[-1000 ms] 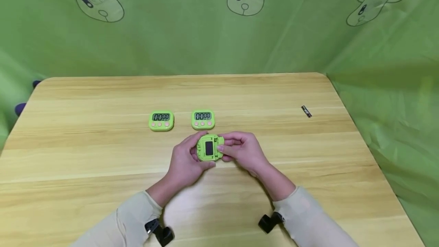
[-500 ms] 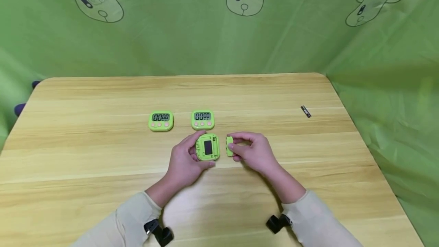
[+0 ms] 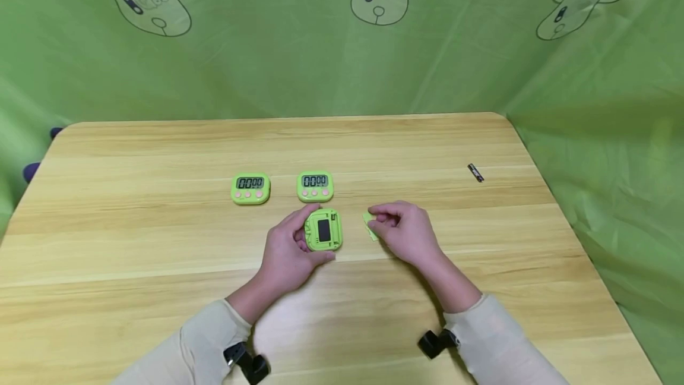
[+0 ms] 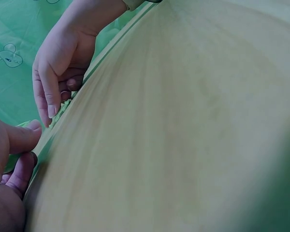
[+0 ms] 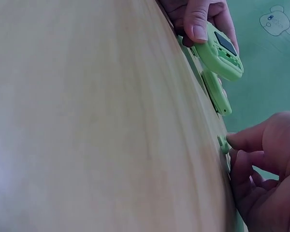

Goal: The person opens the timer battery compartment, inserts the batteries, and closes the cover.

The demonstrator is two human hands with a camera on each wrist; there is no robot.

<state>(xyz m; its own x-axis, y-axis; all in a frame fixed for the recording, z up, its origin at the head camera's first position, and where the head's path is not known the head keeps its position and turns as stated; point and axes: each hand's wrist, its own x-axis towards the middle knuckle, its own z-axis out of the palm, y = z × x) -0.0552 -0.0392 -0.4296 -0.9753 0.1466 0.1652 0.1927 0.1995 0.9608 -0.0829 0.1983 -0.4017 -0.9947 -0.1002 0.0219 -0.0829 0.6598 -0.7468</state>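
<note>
My left hand (image 3: 291,248) grips a green digital timer (image 3: 324,229) by its edges, back side up. Its battery compartment lies uncovered along the right edge, beside a dark rectangle in the middle. To the right of it, my right hand (image 3: 408,233) pinches the small green battery cover (image 3: 369,226) between thumb and fingers, low at the tabletop. The right wrist view has the cover (image 5: 224,144) tilted at the fingertips, close to the wood. There the held timer (image 5: 220,53) is raised above the table.
Two more green timers, one at the left (image 3: 250,189) and one in the middle (image 3: 314,187), lie face up beyond my left hand, displays reading 00:00. A dark battery (image 3: 475,173) lies at the right on the wooden table (image 3: 160,242). Green cloth (image 3: 278,70) hangs behind.
My right hand has drawn the battery cover off the timer, carried it rightward and tilted it down near the table. The left hand with the timer has barely moved.
</note>
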